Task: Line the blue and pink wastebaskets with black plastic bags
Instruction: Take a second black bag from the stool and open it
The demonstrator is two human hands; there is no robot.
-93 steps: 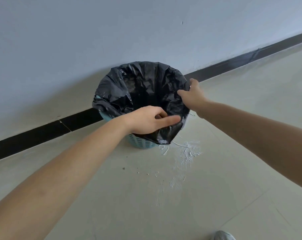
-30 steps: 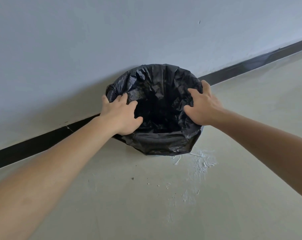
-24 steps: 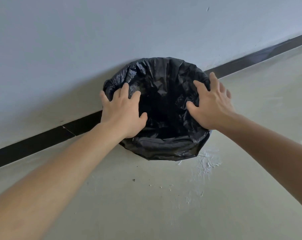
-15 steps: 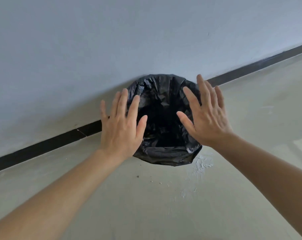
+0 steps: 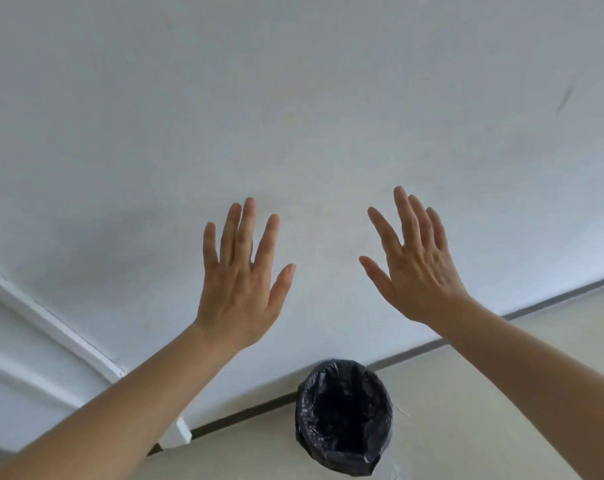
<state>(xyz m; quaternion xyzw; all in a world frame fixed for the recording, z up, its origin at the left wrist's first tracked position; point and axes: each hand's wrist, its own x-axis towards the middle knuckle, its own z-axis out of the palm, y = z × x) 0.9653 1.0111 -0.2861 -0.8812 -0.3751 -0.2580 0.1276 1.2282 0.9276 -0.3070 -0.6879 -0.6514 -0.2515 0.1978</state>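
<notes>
The 2 hands hang in the air in front of the pale wall (image 5: 293,98), well apart from everything. The left hand (image 5: 240,278) is at 11 o'clock from the bin and the right hand (image 5: 418,268) at 1 o'clock. Each has its fingers straight and spread wide, and neither holds anything. The black bag (image 5: 344,417) sits low in the view at 6 o'clock, on the floor (image 5: 501,375) just in front of the dark baseboard (image 5: 245,415). Its mouth gapes round and open, and its edge is folded outward and down over the rim like a cuff. That fold is likely there to keep the thin plastic from slipping inside under a load. The cuff hides the wastebasket wholly, so its colour, blue or pink, cannot be told. Judging by the even cuff and the empty, open hands, this 1 lining looks done. No second basket or spare bag is in view. White trim (image 5: 51,323) crosses the wall at 9 o'clock.
</notes>
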